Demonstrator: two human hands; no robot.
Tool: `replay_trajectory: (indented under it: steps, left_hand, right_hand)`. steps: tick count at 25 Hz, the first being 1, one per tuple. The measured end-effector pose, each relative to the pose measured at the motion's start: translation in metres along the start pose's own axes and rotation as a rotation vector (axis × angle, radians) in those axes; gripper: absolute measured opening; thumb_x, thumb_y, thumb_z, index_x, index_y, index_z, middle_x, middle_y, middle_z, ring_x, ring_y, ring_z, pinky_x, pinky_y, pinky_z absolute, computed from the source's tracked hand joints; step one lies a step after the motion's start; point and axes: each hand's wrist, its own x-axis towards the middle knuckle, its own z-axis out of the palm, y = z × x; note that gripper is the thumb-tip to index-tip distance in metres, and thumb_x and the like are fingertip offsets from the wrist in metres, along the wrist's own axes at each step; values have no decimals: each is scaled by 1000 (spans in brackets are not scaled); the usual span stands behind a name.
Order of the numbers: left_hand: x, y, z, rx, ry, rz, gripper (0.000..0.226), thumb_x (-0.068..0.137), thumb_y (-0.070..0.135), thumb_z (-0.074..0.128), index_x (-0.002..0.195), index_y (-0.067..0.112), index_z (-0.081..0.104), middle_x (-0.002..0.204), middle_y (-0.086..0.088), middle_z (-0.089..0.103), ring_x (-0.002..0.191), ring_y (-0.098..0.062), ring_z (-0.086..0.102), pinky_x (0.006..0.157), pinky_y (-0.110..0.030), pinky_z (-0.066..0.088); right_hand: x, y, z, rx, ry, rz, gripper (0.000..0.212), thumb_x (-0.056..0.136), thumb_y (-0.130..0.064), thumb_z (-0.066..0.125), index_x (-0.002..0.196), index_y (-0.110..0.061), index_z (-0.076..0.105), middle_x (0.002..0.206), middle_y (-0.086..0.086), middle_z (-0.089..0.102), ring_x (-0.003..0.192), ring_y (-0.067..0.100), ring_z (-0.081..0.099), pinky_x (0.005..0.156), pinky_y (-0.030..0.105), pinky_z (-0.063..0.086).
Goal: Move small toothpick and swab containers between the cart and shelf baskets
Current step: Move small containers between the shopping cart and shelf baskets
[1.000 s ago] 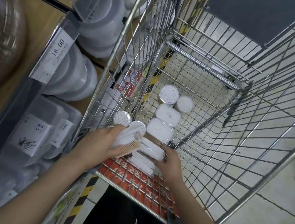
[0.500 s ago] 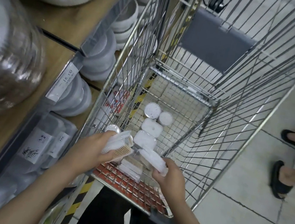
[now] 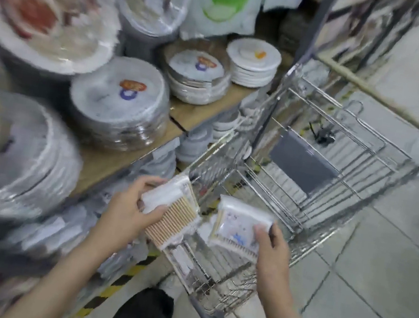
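Clear plastic swab packs, both lifted above wire cart (image 3: 308, 192), centre frame: left hand (image 3: 125, 208) grips stack (image 3: 172, 208) w/ curled fingers, right hand (image 3: 271, 247) pinches one pack (image 3: 241, 228) by edge. Risk: slick wrap, stack fans out, drops thru cart or misses shelf (image 3: 107, 166) at left; frame blurred

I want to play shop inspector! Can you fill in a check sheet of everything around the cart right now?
Surface: wooden shelf, bare at its front edge.
Job's things: clear packet of wooden-stick swabs in the left hand; clear printed swab packet in the right hand; both above the silver wire cart.
Clutter: wrapped stacks of white disposable plates.
Fingers: curled round both packets.
Cables: nothing seen.
Surroundings: grey tiled floor, yellow-black striped floor tape; picture blurred.
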Motion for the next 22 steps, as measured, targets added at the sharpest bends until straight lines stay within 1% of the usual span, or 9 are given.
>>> replay_trajectory:
  steps: [2, 4, 6, 8, 11, 14, 18, 20, 22]
  left_hand:
    - [-48, 12, -14, -92, 180, -38, 36, 83, 16, 70, 105, 39, 54, 111, 21, 57, 91, 13, 54, 72, -4, 41]
    - [-94, 21, -26, -199, 321, -93, 33, 81, 13, 71, 104, 32, 57, 112, 12, 59, 92, 9, 56, 73, -3, 42]
    - [-143, 23, -40, -274, 431, -149, 30, 79, 12, 74, 100, 28, 61, 107, 7, 64, 92, 3, 60, 75, -10, 46]
    - [-196, 25, -58, -314, 567, -194, 29, 75, 18, 79, 98, 30, 64, 101, 8, 70, 94, -5, 64, 78, -20, 50]
    - [-273, 25, -83, -339, 747, -204, 32, 69, 33, 84, 95, 30, 65, 90, 13, 72, 81, 1, 66, 67, -12, 49]
    - [-356, 21, -104, -384, 896, -217, 34, 67, 32, 80, 96, 21, 66, 87, 8, 73, 75, -6, 69, 61, -15, 51]
    - [-476, 6, -132, -396, 1126, -264, 49, 53, 46, 73, 93, 20, 67, 85, 5, 74, 72, -8, 69, 58, -17, 51]
    - [-534, 0, -149, -361, 1211, -291, 42, 56, 44, 76, 91, 25, 68, 85, 6, 74, 72, -6, 69, 58, -16, 51]
    - [-598, -10, -169, -341, 1301, -332, 27, 67, 27, 83, 89, 27, 68, 83, 10, 73, 71, -4, 68, 58, -15, 51]
  right_hand:
    - [-19, -20, 4, 3, -133, -26, 16, 96, -21, 51, 105, -18, 63, 96, 9, 69, 85, 25, 67, 65, 32, 54]
    - [-39, -36, 13, 14, -250, -56, 15, 96, -22, 51, 98, -18, 65, 94, 11, 69, 81, 25, 66, 62, 30, 53]
    - [-63, -45, 26, 14, -366, -56, 14, 96, -20, 51, 93, -18, 65, 92, 12, 68, 78, 23, 65, 55, 23, 51]
    - [-93, -50, 46, -29, -519, -73, 14, 95, -21, 51, 94, -17, 65, 92, 11, 68, 80, 23, 65, 55, 23, 51]
    - [-145, -53, 78, -93, -730, -126, 15, 95, -18, 51, 93, -14, 65, 85, 4, 72, 76, 17, 68, 57, 22, 52]
    - [-209, -43, 116, -185, -908, -146, 15, 95, -20, 52, 95, -14, 66, 88, 3, 74, 82, 21, 70, 69, 32, 54]
    - [-315, -19, 172, -249, -1158, -168, 15, 95, -20, 51, 94, -19, 66, 90, -1, 74, 81, 12, 70, 66, 23, 52]
    - [-375, -4, 197, -296, -1272, -190, 16, 96, -22, 51, 94, -21, 67, 91, -2, 73, 85, 13, 69, 71, 26, 51]
    - [-440, 16, 221, -316, -1364, -204, 16, 95, -24, 51, 95, -21, 67, 91, -2, 73, 88, 18, 69, 74, 30, 52]
